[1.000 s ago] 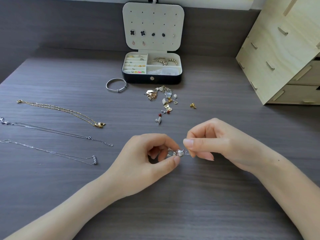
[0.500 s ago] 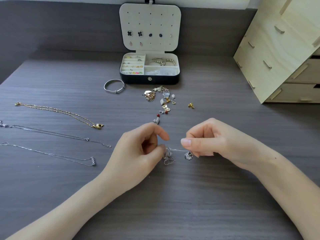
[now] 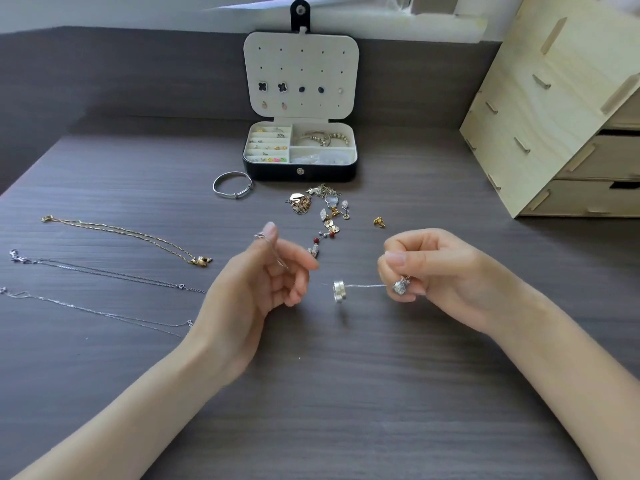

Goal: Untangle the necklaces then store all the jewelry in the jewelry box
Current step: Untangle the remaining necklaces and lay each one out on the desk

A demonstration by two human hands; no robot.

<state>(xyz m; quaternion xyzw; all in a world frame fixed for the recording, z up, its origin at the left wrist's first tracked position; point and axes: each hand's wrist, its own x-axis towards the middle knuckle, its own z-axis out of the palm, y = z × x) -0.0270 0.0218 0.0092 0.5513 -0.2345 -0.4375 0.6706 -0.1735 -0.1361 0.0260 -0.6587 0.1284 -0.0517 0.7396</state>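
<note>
Wider apart than before, the left hand [image 3: 263, 282] holds one end of the thin chain [image 3: 363, 285] at its fingertips. A silver ring [image 3: 340, 290] hangs threaded mid-span, and the right hand [image 3: 440, 271] pinches the pendant [image 3: 401, 287] end, near the open jewelry box [image 3: 299, 173].

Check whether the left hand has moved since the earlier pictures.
Yes. The left hand has moved left, away from the right hand and nearer the gold necklace's pendant, stretching the silver necklace between both hands.
</note>
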